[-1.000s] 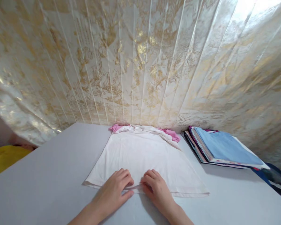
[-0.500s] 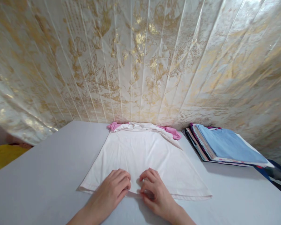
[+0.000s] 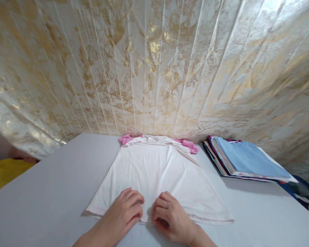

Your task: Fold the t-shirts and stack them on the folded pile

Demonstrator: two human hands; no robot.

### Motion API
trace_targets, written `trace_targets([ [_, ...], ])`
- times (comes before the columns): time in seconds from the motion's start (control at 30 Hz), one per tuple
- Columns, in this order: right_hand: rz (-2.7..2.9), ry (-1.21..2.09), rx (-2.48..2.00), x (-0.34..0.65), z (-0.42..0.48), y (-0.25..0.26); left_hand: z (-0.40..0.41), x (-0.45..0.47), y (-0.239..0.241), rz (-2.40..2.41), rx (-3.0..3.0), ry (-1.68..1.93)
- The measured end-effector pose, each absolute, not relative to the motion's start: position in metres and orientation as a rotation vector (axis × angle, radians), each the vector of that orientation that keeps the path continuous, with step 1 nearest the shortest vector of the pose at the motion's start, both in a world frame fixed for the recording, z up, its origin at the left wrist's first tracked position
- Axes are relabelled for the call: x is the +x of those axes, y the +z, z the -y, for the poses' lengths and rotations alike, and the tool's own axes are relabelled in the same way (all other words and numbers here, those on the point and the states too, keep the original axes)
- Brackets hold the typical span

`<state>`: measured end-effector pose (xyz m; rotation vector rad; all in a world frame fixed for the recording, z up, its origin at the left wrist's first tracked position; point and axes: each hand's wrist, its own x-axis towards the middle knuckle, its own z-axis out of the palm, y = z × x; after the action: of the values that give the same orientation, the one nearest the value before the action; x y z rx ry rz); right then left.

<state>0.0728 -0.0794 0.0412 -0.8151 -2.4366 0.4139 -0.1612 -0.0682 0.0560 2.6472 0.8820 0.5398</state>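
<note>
A white shirt (image 3: pixel 154 171) with pink sleeves lies spread on the table, its hem towards me and its sleeve end bunched up at the far edge. My left hand (image 3: pixel 127 209) is closed on the hem just left of the middle, fingers curled and thumb against them. A short way to the right, my right hand (image 3: pixel 168 216) pinches the same hem between thumb and fingers. A small stretch of hem shows between the hands. The fingertips' exact grip on the cloth is partly hidden.
On the right of the white table (image 3: pixel 54 185) stands a stack of folded clothes (image 3: pixel 249 157), light blue on top. Behind the table hangs a gold-patterned curtain (image 3: pixel 154 68). Yellow cloth (image 3: pixel 10 173) shows beyond the left edge, and dark fabric (image 3: pixel 304 195) beyond the right.
Both hands have come slightly towards me, drawing the middle of the hem with them. The fingers of my right hand have curled in more tightly.
</note>
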Motion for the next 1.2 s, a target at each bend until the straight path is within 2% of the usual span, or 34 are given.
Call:
trace_targets([
  [0.3,2.459,0.366,-0.663,0.075,0.082,0.039,0.079,-0.162,0.061,-0.819,2.606,0.561],
  [0.6,2.373,0.456,-1.03,0.08,0.088,0.051,0.087,-0.166,0.066,-0.855,2.497,0.54],
  [0.87,2.301,0.729,-1.49,0.137,0.104,0.074,0.088,-0.16,0.075,-0.795,2.419,0.458],
  [0.97,2.264,0.711,-1.531,0.149,0.092,0.081,0.08,-0.157,0.078,-0.828,2.405,0.367],
  [1.2,2.29,0.576,-1.512,0.142,0.011,0.088,0.067,-0.127,0.025,-0.751,2.817,0.431],
])
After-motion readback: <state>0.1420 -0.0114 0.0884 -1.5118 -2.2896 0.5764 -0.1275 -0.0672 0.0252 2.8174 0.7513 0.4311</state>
